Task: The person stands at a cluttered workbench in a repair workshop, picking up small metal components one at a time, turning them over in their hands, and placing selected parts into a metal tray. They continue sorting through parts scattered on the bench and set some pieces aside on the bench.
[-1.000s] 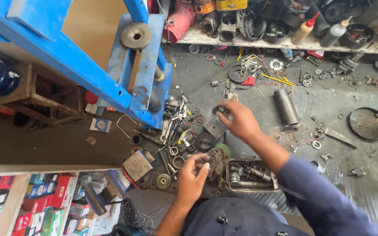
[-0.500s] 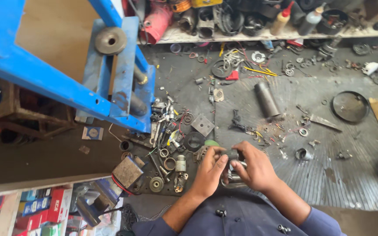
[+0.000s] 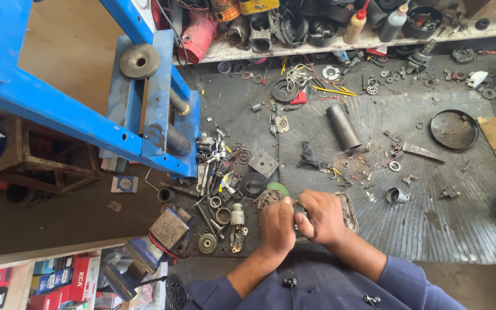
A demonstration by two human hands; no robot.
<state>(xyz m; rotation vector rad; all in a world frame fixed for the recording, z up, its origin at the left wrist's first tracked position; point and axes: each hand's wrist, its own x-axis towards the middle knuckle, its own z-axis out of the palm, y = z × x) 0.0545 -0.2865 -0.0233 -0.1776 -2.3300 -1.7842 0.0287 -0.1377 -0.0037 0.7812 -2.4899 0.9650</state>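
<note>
We hold a small dark metal part (image 3: 299, 212) between both hands, left hand (image 3: 278, 225) and right hand (image 3: 324, 216), fingers curled shut around it, just beside the metal tray (image 3: 350, 211). Many loose parts around the tray lie untouched.

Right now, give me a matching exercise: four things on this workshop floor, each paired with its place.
Things:
1 grey metal cylinder
2 round black lid
3 blue press frame
4 small dark part

Places:
A far left
B between both hands
C floor middle, above the hands
D right, beside the cardboard

Pairs: 1-C, 2-D, 3-A, 4-B
</note>
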